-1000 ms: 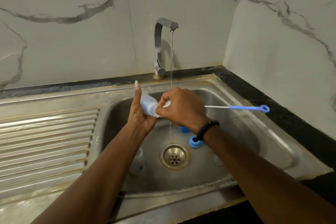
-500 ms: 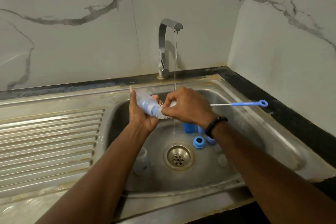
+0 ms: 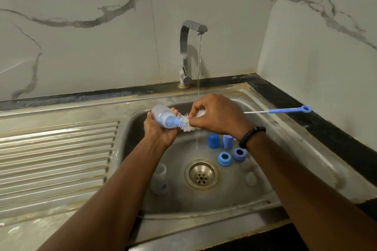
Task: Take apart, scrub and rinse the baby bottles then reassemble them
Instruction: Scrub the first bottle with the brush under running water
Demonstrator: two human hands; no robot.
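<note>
My left hand (image 3: 161, 131) grips a clear baby bottle (image 3: 163, 115) lying sideways over the sink, its mouth pointing right. My right hand (image 3: 218, 116) pinches the white bristles of a bottle brush (image 3: 186, 122) at the bottle's mouth; the brush's blue handle (image 3: 289, 110) sticks out to the right. A second clear bottle (image 3: 160, 179) stands in the basin at the lower left. Two blue caps (image 3: 213, 140) and two blue collar rings (image 3: 224, 158) lie right of the drain.
A steel tap (image 3: 186, 55) runs a thin stream of water into the steel sink (image 3: 302, 149). A ribbed draining board (image 3: 55, 161) lies to the left. Two clear nipples (image 3: 251, 178) sit near the drain (image 3: 202, 174). Marble walls stand behind and to the right.
The brush head has slid partly out of the bottle, so more bristles show at its mouth. Both hands stay together over the basin.
</note>
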